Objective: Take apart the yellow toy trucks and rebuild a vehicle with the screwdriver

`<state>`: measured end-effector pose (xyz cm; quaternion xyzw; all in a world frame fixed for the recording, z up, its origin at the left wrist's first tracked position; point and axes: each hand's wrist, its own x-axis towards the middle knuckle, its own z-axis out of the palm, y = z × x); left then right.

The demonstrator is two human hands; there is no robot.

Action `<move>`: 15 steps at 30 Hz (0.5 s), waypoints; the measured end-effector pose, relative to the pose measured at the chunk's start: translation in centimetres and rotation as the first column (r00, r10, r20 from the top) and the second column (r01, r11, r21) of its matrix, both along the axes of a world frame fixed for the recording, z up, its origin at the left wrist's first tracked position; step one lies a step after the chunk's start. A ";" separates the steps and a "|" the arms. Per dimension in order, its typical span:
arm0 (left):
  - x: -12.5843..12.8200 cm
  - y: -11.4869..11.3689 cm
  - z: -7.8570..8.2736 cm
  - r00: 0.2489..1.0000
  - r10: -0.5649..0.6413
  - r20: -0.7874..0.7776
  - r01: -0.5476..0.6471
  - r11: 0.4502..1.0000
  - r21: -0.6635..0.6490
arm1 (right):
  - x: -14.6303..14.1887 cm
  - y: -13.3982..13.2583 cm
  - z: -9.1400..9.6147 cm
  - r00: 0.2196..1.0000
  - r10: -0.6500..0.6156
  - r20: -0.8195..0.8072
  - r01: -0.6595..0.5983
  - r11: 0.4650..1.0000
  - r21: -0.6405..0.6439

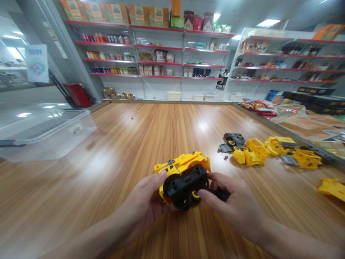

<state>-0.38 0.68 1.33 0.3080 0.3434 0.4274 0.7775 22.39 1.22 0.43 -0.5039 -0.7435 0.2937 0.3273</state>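
A yellow toy construction truck (pixel 185 162) with a black plastic chassis (pixel 185 180) is held tilted just above the table, its underside partly facing me. My left hand (pixel 149 190) is closed around the truck's left end, the thumb pressing on the yellow body. At the right end, my right hand (pixel 229 201) is closed on a black toy part (pixel 222 194), largely covered by the fingers. Beside the right thumb tip shows a black wheel with a yellow hub (pixel 196 195). Whether the black part is joined to the truck I cannot tell.
Yellow toy body parts (pixel 254 153) and dark grey pieces (pixel 233 136) lie to the right. Another yellow piece (pixel 332 189) is near the right edge. A clear plastic bin (pixel 67 131) stands left. One tiny part (pixel 132 118) lies far back on the wooden table (pixel 151 133).
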 end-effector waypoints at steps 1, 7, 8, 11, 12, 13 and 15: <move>0.1 0.1 0.1 1.000 -0.008 -0.010 0.008 1.000 -0.004 | 0.0 0.0 0.1 1.000 -0.008 -0.014 0.008 1.000 -0.004; 0.0 0.3 0.3 0.990 0.095 -0.101 -0.095 0.995 0.001 | 0.1 0.0 0.1 0.998 -0.027 -0.054 0.027 1.000 -0.007; -0.1 0.3 0.2 0.993 0.091 -0.074 -0.091 0.996 0.011 | 0.1 -0.1 0.0 0.998 -0.015 -0.057 0.014 1.000 -0.023; -0.2 0.2 0.1 1.000 -0.016 0.025 0.014 0.997 0.075 | 0.0 -0.3 0.1 0.998 0.029 -0.062 -0.033 0.998 -0.058; -0.2 0.2 0.0 0.998 -0.045 0.034 0.042 0.995 0.089 | 0.0 -0.3 0.3 0.996 0.054 -0.067 -0.058 0.996 -0.063; -0.1 0.2 0.1 0.998 -0.054 0.027 0.052 0.995 0.087 | 0.0 -0.4 0.4 0.993 0.084 -0.077 -0.089 0.994 -0.065; -0.1 0.3 0.2 1.000 -0.020 -0.005 0.020 0.998 0.059 | -0.1 -0.5 0.8 0.985 0.138 -0.100 -0.146 0.987 -0.070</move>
